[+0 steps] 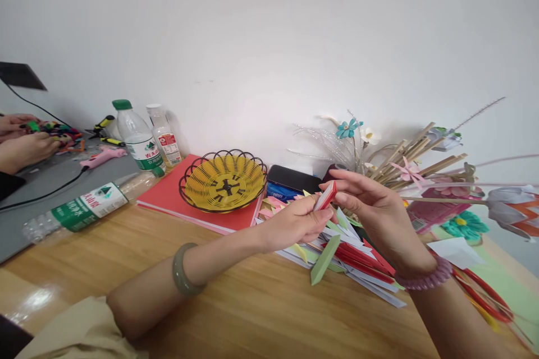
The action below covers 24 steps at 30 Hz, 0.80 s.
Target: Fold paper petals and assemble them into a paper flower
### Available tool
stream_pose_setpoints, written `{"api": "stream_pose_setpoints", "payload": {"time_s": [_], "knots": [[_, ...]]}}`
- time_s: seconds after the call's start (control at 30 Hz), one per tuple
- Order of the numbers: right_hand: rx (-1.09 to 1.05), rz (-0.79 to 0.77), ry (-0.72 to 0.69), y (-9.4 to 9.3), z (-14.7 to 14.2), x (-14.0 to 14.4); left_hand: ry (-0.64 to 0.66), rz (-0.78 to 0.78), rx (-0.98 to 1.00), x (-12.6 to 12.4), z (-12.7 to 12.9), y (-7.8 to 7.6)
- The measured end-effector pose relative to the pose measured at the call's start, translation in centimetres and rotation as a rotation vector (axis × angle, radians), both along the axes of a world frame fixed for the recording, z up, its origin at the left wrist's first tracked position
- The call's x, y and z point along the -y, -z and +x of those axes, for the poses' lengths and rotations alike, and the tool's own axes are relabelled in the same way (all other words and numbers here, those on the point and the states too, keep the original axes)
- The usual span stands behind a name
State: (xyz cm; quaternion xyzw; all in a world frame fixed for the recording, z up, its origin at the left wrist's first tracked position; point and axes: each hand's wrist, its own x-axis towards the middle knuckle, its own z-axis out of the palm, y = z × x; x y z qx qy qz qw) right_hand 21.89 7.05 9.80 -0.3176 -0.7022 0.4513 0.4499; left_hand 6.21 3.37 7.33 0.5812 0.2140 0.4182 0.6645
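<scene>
fingers (pixel 316 214) of the left hand (pixel 295 223) were pressed together on the lower end of a small folded red-and-white paper piece (pixel 325 197), pinching it between thumb and fingertips. the right hand (pixel 374 213) met it from the other side, its thumb and forefinger closed on the upper end of the same piece while the other fingers curled loosely behind. the piece was held in the air, just above a fanned heap of folded paper strips (pixel 349 261) in red, white, green and yellow that lay on the wooden desk (pixel 236 303). one green strip (pixel 324 259) stuck out at the near edge of that heap. the left wrist wore a pale green bangle (pixel 185 271), the right wrist a pink coiled band (pixel 423 279).

left of the heap stood a yellow wire basket (pixel 223 180) on a red folder (pixel 177 196). behind the heap lay a dark phone (pixel 295 178), and right of the heap a bunch of wooden sticks with paper flowers (pixel 412 160) leaned outward. farther left of the basket two clear bottles (pixel 138 137) stood upright and a third bottle (pixel 84 208) lay on its side, beside a pink glue gun (pixel 103 157). at the far left edge another person's hands (pixel 25 146) worked on something colourful, well apart from the heap.
</scene>
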Motion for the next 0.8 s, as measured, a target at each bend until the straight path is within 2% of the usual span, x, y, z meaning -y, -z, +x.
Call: {"api": "stream_pose_setpoints", "payload": {"time_s": [0.17, 0.33, 0.43, 0.6, 0.8], "knots": [[0.051, -0.032, -0.004, -0.3, 0.1, 0.3, 0.032, -0.007, 0.021, 0.0, -0.1, -0.2], [0.032, -0.033, 0.028, -0.6, -0.1, 0.8, 0.006, -0.035, -0.022, 0.1, -0.2, -0.6], [0.067, -0.042, 0.0, -0.9, -0.1, 1.0, -0.052, -0.019, -0.079, 0.1, -0.2, -0.7], [0.122, -0.032, 0.034, -1.4, -0.2, 1.0, -0.173, 0.065, -0.255, -0.1, -0.4, -0.8], [0.128, -0.039, 0.029, -1.1, 0.2, 0.7, 0.003, -0.103, -0.088, -0.4, -1.2, -0.9]]}}
